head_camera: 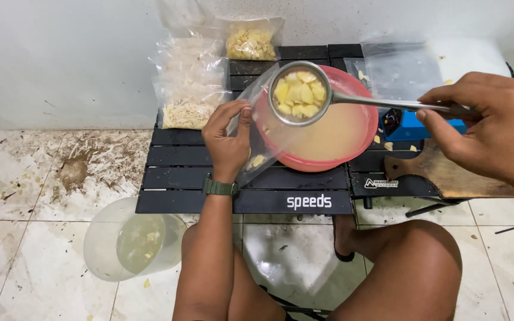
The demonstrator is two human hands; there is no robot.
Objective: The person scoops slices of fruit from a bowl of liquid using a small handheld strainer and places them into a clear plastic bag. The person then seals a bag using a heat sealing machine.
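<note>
While the right hand point(495, 131) grips the long handle of a metal strainer ladle point(300, 93) heaped with pale yellow fruit chunks point(297, 95), the left hand point(228, 138) pinches the rim of a clear plastic bag point(256, 134) held open just left of the red bowl point(361, 139). The ladle hangs above the bowl's cloudy liquid, on a black slatted bench point(179, 178). Behind the bowl sit filled bags point(191, 83); right of it a wooden board point(447, 175); below and left, on the tiled floor, a translucent tub point(129, 241). The wet chunks look slippery and soft, the bag limp, so best held at its mouth.
</note>
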